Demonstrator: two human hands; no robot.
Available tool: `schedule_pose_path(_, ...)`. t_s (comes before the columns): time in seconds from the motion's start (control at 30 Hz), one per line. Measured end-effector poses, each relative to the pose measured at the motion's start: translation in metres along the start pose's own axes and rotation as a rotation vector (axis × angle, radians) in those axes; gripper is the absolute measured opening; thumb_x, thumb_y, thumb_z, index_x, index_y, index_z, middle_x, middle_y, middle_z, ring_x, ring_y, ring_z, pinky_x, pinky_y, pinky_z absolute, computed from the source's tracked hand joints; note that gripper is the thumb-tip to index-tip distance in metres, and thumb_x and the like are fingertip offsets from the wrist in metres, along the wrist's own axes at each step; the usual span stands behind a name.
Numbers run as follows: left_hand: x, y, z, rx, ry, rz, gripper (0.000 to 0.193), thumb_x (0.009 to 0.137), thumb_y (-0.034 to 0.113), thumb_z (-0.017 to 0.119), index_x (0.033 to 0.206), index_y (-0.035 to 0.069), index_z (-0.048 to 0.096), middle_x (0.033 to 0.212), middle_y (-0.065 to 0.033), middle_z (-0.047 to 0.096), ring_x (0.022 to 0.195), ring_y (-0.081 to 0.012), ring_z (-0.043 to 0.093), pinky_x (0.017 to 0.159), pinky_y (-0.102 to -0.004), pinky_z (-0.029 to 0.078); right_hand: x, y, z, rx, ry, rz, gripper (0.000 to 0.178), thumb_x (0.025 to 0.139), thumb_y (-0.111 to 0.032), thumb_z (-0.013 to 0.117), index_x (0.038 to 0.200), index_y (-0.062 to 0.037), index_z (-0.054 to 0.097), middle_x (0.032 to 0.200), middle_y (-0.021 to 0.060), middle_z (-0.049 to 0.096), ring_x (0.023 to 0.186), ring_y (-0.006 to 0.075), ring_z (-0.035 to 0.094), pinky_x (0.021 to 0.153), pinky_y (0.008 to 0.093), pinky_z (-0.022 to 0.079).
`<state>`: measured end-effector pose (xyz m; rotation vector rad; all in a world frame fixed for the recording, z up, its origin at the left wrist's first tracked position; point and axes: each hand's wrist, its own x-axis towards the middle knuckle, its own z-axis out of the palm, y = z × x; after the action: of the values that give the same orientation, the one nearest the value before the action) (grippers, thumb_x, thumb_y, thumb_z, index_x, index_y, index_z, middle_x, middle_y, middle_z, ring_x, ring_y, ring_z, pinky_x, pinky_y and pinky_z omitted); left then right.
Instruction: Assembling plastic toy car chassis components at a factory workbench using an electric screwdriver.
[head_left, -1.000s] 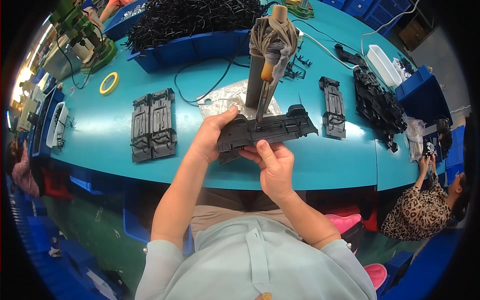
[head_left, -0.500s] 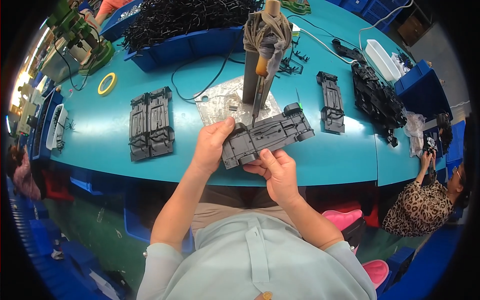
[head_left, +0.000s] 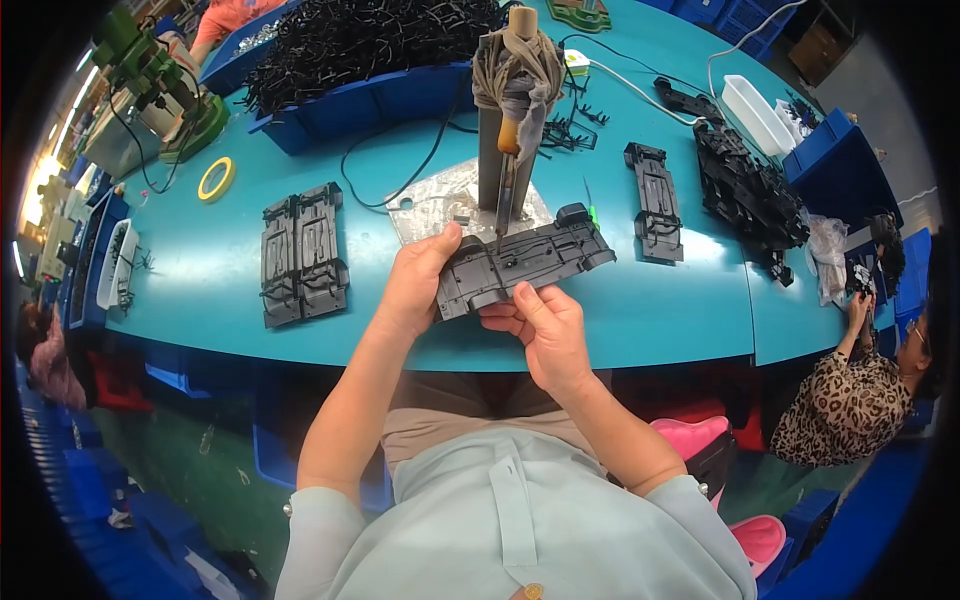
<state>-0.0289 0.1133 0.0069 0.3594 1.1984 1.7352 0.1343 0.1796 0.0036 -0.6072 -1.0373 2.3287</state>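
Observation:
Between my two hands is a black plastic toy car chassis (head_left: 545, 255), tilted with its far edge up. My left hand (head_left: 412, 285) grips its left end, thumb on top near a wheel arch. My right hand (head_left: 550, 335) pinches the near edge, thumb on top and fingers underneath. A soldering iron (head_left: 507, 165) with an orange handle points down from a post wrapped in cloth strips (head_left: 517, 75). Its tip meets the chassis near the left middle, or sits just over it; I cannot tell which. Below the post lies a scuffed metal plate (head_left: 425, 215).
Two more chassis (head_left: 302, 255) lie side by side at left, another chassis (head_left: 656, 205) at right. A chassis pile (head_left: 745, 185) is farther right. A blue bin (head_left: 350, 110) holds black parts at the back. Yellow tape (head_left: 216, 179) and a green press (head_left: 190, 125) stand left. A co-worker (head_left: 840, 405) sits right.
Both hands have shifted the chassis slightly up and left and tipped it. The iron's tip, earlier at the chassis's far edge, now points at its upper face.

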Motion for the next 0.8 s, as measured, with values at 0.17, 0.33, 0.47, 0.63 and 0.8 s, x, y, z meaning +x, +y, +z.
schedule_pose_path(0.17, 0.008, 0.009, -0.002, -0.013, 0.014, -0.064, 0.040, 0.095, 0.035, 0.053, 0.100, -0.004, 0.060, 0.092, -0.0134, 0.066, 0.078, -0.0183, 0.067, 0.068, -0.0303, 0.056, 0.007, -0.004, 0.009, -0.016, 0.011, -0.011, 0.028, 0.096, -0.024, 0.054, 0.098, 0.0047, 0.054, 0.098, 0.0191, 0.063, 0.088, 0.0282, 0.066, 0.077, 0.0395, 0.057)
schedule_pose_path(0.33, 0.014, 0.012, -0.001, -0.044, 0.015, -0.100, 0.041, 0.094, 0.036, 0.054, 0.098, -0.004, 0.060, 0.090, -0.0131, 0.067, 0.076, -0.0184, 0.067, 0.069, -0.0310, 0.056, 0.011, -0.006, 0.012, -0.028, 0.029, -0.027, 0.029, 0.095, -0.025, 0.055, 0.098, 0.0041, 0.056, 0.097, 0.0191, 0.063, 0.088, 0.0282, 0.066, 0.077, 0.0390, 0.057)
schedule_pose_path(0.47, 0.018, 0.013, -0.001, -0.047, 0.012, -0.105, 0.040, 0.094, 0.037, 0.055, 0.097, -0.002, 0.061, 0.090, -0.0127, 0.067, 0.075, -0.0183, 0.067, 0.068, -0.0307, 0.056, 0.013, -0.006, 0.012, -0.018, 0.044, -0.032, 0.029, 0.095, -0.025, 0.055, 0.099, 0.0042, 0.056, 0.097, 0.0188, 0.063, 0.087, 0.0282, 0.066, 0.076, 0.0389, 0.057)
schedule_pose_path(0.63, 0.022, 0.012, -0.005, -0.057, 0.010, -0.117, 0.038, 0.093, 0.038, 0.055, 0.096, 0.000, 0.061, 0.087, -0.0116, 0.067, 0.073, -0.0179, 0.066, 0.065, -0.0304, 0.056, 0.017, -0.008, 0.015, -0.023, 0.029, -0.044, 0.030, 0.095, -0.025, 0.056, 0.098, 0.0046, 0.056, 0.095, 0.0184, 0.063, 0.085, 0.0275, 0.067, 0.074, 0.0384, 0.058)
schedule_pose_path(0.8, 0.022, 0.014, 0.000, -0.048, 0.022, -0.124, 0.039, 0.093, 0.039, 0.055, 0.095, 0.001, 0.062, 0.086, -0.0115, 0.067, 0.071, -0.0175, 0.066, 0.063, -0.0299, 0.055, 0.019, -0.009, 0.015, -0.020, 0.036, -0.047, 0.030, 0.095, -0.025, 0.056, 0.098, 0.0047, 0.056, 0.094, 0.0180, 0.063, 0.084, 0.0269, 0.067, 0.074, 0.0380, 0.058)
